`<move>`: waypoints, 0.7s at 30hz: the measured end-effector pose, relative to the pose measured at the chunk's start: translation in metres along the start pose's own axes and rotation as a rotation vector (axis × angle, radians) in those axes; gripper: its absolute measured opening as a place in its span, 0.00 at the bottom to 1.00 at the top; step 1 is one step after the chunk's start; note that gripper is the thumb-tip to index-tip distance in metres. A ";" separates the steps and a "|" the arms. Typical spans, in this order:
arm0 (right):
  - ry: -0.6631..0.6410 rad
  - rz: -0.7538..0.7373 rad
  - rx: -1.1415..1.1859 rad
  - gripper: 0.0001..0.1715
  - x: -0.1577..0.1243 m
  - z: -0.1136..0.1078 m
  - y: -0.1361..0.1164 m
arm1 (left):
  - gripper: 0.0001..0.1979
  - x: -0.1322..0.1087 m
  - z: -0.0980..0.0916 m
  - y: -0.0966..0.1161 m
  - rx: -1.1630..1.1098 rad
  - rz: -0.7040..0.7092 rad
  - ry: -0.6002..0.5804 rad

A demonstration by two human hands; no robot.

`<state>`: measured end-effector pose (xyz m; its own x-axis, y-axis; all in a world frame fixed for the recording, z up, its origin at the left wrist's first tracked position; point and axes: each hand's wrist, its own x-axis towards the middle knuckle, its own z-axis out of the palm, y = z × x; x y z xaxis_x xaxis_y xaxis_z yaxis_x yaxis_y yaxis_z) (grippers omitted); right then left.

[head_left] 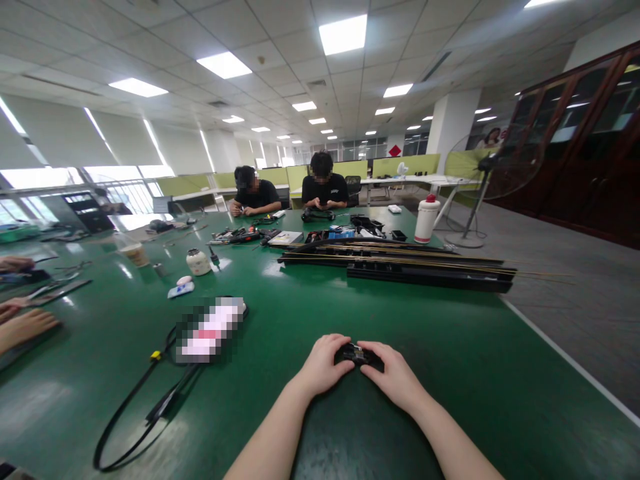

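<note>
My left hand [324, 363] and my right hand [393, 373] meet over the green table [450, 347], close to its near edge. Together they grip a small black part [357, 354] with a metallic piece on top. Fingers of both hands curl around it, hiding most of it. The part sits just above or on the tabletop; I cannot tell which.
A black cable loop [145, 400] and a blurred-out object [210, 329] lie to the left. Long black rails [425, 267] lie across the table's middle right, with a white bottle [427, 219] behind. Two people sit at the far end. Another person's hands [25, 327] rest at the left edge.
</note>
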<state>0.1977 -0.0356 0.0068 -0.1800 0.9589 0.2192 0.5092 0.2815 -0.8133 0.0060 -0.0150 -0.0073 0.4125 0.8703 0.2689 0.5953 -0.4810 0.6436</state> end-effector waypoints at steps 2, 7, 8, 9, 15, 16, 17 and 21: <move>-0.001 -0.001 -0.005 0.22 0.000 0.000 -0.001 | 0.23 0.000 -0.001 0.000 -0.011 0.003 -0.002; -0.003 0.003 -0.008 0.23 0.000 0.000 0.001 | 0.22 0.000 0.000 -0.001 -0.015 -0.014 0.002; -0.001 0.000 -0.001 0.23 0.000 0.000 0.001 | 0.22 0.000 0.000 -0.001 -0.012 -0.013 0.003; 0.002 -0.004 0.005 0.23 0.000 0.000 0.002 | 0.21 0.000 0.000 -0.001 -0.009 -0.013 0.003; 0.022 0.000 0.009 0.22 0.000 0.002 0.005 | 0.20 0.001 0.001 -0.002 0.001 0.000 0.007; 0.022 0.004 0.011 0.21 0.000 0.002 0.005 | 0.20 0.000 0.001 -0.002 0.001 0.002 0.007; 0.020 0.008 0.013 0.21 0.000 0.002 0.005 | 0.20 0.000 0.000 -0.002 0.000 0.003 0.007; 0.011 0.008 0.002 0.20 0.001 0.003 0.007 | 0.21 0.000 0.000 -0.002 0.004 -0.001 0.002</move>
<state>0.1987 -0.0330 -0.0006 -0.1670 0.9615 0.2183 0.5092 0.2737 -0.8160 0.0045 -0.0144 -0.0081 0.4104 0.8711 0.2699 0.5982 -0.4805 0.6413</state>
